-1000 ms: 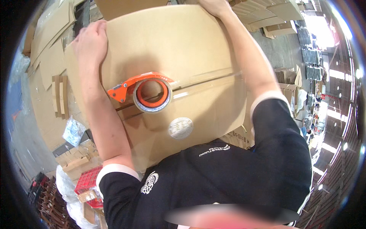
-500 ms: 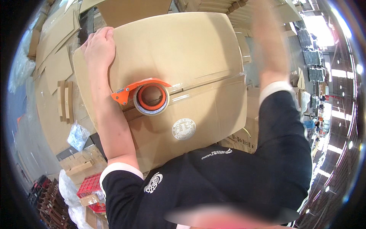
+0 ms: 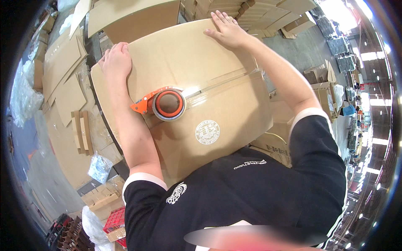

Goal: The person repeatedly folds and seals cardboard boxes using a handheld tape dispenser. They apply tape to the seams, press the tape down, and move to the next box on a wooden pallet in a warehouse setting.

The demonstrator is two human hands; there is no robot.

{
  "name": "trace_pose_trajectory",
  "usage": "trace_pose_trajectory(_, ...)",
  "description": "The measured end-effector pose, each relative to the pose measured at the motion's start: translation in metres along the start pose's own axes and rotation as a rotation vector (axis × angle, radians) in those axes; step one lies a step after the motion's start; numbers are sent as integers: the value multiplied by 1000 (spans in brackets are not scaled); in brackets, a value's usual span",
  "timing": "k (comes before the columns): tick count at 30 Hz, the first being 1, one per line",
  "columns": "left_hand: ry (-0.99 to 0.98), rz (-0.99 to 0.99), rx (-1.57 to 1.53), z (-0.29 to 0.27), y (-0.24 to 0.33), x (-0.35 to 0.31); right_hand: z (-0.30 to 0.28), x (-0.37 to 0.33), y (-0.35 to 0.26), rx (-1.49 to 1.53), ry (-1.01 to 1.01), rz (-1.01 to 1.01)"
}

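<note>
A big brown cardboard box point(image 3: 184, 54) lies in front of me, its top flaps meeting along a seam with clear tape over part of it. My left hand point(image 3: 117, 62) is closed over the box's far left edge, fingers curled down the side. Palm down, my right hand point(image 3: 228, 31) rests on the far edge with its fingers stretched out and apart. An orange tape dispenser point(image 3: 169, 103) with a roll of tape stands on the box top near the seam, between my forearms; neither hand touches it. A white round print marks the near flap.
Flattened cardboard sheets point(image 3: 63, 83) lie to the left, with folded strips point(image 3: 81, 131) on them. A clear plastic bag point(image 3: 99, 168) and a red crate point(image 3: 115, 221) are at the lower left. Beyond the box stands an open carton point(image 3: 142, 23); stacked cardboard point(image 3: 268, 19) fills the far right.
My right hand has come down from the right onto the box's far edge. The left hand keeps its hold. Box and dispenser sit slightly differently in view.
</note>
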State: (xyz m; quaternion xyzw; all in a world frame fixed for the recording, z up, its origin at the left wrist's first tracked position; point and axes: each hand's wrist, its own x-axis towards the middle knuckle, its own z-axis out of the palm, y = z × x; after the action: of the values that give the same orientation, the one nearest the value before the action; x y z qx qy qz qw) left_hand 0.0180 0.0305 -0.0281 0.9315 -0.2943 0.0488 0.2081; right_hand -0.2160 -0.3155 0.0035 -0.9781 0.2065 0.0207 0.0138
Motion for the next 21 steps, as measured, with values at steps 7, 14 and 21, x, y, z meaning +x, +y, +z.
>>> trace_pose_trajectory(7, 10, -14, 42, -2, 1, 3, -170, 70, 1, 42, 812, -237)
trace_pose_trajectory(14, 18, -23, -88, 1, 1, 8, -24, 46, -44, 127, 350, 208)
trace_pose_trajectory(21, -37, -29, -134, 14, -8, 53, -18, 82, -49, 208, 26, 240)
